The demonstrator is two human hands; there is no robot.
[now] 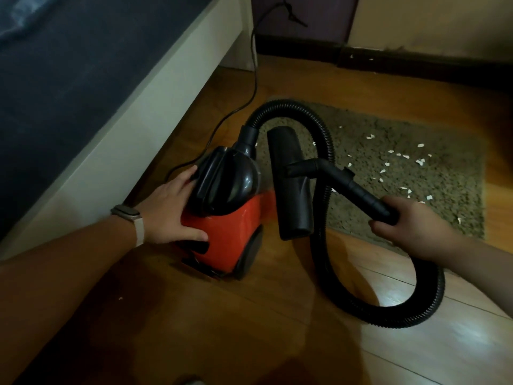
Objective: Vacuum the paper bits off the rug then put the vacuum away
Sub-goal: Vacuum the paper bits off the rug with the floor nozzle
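Vacuum (222,220): red body, black top, standing on the wooden floor (249,315) between the bed (111,112) and the left edge of the rug (361,129). It is just beside the rug, not on it.

Left hand (172,209): fingers spread and nearly straight, laid flat against the vacuum's left side. The thumb rests on the red body and the fingertips on the rim of the black top. No curl round anything. A pale watch band (136,223) is on the wrist.

Right hand (402,218): fingers wrapped tight round the rear end of the black tube (358,190), holding it over the rug's near edge.

Floor head (288,187): long, black, fixed to the tube's front end. It lies lengthwise across the rug's left edge, just beside the vacuum. Cannot tell whether it rests on the rug or hangs above it.

Hose (327,145): black and ribbed. It rises from the vacuum's top, arches over the far end of the floor head, runs down past it and makes 1 wide loop on the floor below the right wrist.

Paper bits (420,162): small white scraps scattered over the middle and right part of the rug. A few more sit on the dark skirting (416,65) at the wall.

Cord (251,87): thin and black, running from behind the vacuum along the floor and up past the bed's corner.
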